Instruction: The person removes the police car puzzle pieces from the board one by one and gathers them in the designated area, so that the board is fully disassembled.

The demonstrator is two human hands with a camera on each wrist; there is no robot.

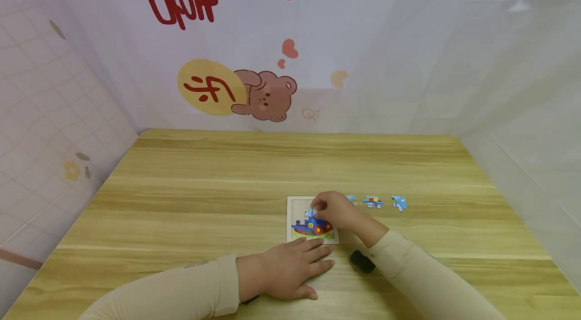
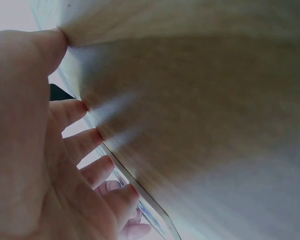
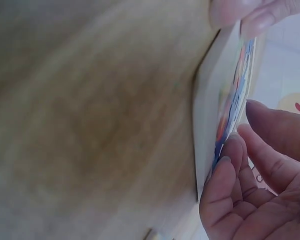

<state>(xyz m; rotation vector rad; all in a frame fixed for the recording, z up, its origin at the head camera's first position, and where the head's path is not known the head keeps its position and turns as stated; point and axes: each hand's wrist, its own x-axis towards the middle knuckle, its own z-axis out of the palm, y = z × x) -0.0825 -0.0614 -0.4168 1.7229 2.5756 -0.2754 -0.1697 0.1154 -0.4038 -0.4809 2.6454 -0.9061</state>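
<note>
A square jigsaw puzzle board (image 1: 290,219) with a pale frame lies on the table, showing a blue boat with red and yellow parts. My right hand (image 1: 337,210) is over its right side, thumb and fingertips pinching a small light-blue puzzle piece (image 1: 309,212) at the top of the boat. In the right wrist view, curled fingers (image 3: 222,185) lie against the board's picture, and the piece is not clear. My left hand (image 1: 292,269) rests flat with spread fingers, its fingertips on the board's near edge. The left wrist view shows fingertips touching the frame (image 2: 164,220).
Right of the board lie loose puzzle pieces: one partly hidden by my right hand, a multicoloured piece (image 1: 373,202), and a light-blue piece (image 1: 399,202). A black object (image 1: 362,261) shows beside my right forearm. White printed cloth (image 1: 386,58) stands behind the wooden table (image 1: 204,169).
</note>
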